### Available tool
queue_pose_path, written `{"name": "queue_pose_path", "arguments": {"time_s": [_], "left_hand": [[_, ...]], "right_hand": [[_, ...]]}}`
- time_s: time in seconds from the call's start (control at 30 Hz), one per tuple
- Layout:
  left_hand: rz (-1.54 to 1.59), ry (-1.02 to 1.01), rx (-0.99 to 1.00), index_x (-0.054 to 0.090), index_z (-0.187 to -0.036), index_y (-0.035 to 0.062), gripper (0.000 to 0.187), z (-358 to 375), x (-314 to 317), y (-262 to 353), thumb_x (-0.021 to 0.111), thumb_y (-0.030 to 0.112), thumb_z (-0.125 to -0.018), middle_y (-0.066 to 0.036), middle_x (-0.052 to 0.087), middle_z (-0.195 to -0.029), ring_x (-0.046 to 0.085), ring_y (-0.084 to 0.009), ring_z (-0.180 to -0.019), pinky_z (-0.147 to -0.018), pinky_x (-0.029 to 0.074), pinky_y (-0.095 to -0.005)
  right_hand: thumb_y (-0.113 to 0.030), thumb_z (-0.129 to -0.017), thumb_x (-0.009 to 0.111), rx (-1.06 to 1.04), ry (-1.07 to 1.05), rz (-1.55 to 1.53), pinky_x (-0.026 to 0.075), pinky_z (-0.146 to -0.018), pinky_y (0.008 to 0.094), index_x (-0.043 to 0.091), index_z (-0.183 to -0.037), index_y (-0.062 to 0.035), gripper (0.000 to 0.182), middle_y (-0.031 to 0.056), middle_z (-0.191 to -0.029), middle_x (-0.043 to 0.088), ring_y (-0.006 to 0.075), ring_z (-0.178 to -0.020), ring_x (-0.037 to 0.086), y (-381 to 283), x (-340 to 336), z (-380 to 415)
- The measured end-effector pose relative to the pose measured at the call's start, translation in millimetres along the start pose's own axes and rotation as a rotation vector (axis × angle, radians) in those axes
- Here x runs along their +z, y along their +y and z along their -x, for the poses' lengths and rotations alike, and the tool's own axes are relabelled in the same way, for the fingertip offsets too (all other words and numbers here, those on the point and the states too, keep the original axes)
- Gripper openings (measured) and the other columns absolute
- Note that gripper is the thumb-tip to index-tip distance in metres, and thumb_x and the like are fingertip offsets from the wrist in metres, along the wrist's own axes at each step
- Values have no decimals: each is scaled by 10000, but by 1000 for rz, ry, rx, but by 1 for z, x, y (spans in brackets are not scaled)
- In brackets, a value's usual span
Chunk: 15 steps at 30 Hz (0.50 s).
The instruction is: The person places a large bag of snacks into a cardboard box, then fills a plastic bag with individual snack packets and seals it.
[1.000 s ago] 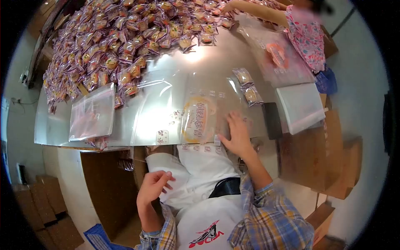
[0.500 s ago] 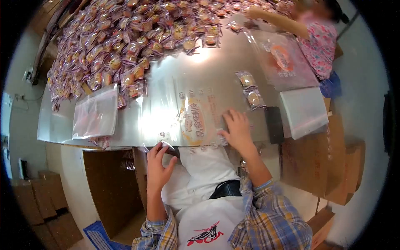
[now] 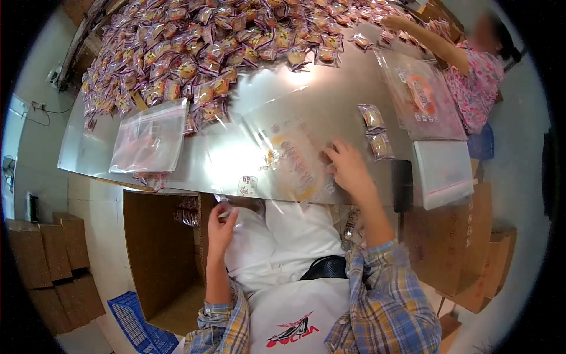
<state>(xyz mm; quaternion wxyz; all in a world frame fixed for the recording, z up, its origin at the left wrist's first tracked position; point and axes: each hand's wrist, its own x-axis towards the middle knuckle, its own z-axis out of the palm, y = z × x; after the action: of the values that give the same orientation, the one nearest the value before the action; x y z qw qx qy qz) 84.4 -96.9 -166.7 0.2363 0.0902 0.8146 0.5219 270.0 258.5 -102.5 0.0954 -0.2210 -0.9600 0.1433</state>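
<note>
A clear plastic bag with orange and red print lies skewed over the near part of the metal table, its front edge reaching the table's edge. My right hand is at the bag's right side, fingers curled on the film. Below the table's edge, my left hand has its thumb and fingers closed on what looks like the bag's left corner; glare blurs the film there. Two wrapped pastries lie one behind the other to the right of my right hand.
A heap of wrapped pastries covers the table's far side. Flat bag stacks lie left and right, beside a black box-like object. A cardboard box stands below left. A co-worker reaches in at far right.
The printed bag has turned askew and its film has shifted. My left hand's fingers have curled in, and my right hand's fingers have closed at the bag's edge. The camera view has shifted slightly.
</note>
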Motion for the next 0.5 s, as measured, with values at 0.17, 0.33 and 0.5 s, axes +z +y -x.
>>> {"name": "queue_pose_path", "arguments": {"time_s": [0.17,0.33,0.5], "left_hand": [[413,-245,-125,668,-1189,5,267,19,3,25,738,86,-944,24,628,-708,528,-58,-612,-598,436,-231],[502,-393,-154,633,-1332,-25,449,41,-4,53,728,-25,-893,46,576,-650,536,-57,-606,-623,449,-225],[461,-411,-176,667,-1332,3,410,57,0,59,727,46,-929,59,593,-701,567,-57,-651,-663,455,-211]], "right_hand": [[-332,-852,781,59,-61,-244,373,-1146,535,608,-1349,-39,602,211,-1514,481,436,-1423,419,-44,-14,23],[-545,-794,777,-20,-101,-104,164,-1169,755,544,-1455,-50,858,196,-1609,369,429,-1514,292,-34,13,20],[-532,-803,778,-93,-130,-116,189,-1197,695,535,-1460,-62,844,190,-1614,369,429,-1489,332,-39,-5,6]]}}
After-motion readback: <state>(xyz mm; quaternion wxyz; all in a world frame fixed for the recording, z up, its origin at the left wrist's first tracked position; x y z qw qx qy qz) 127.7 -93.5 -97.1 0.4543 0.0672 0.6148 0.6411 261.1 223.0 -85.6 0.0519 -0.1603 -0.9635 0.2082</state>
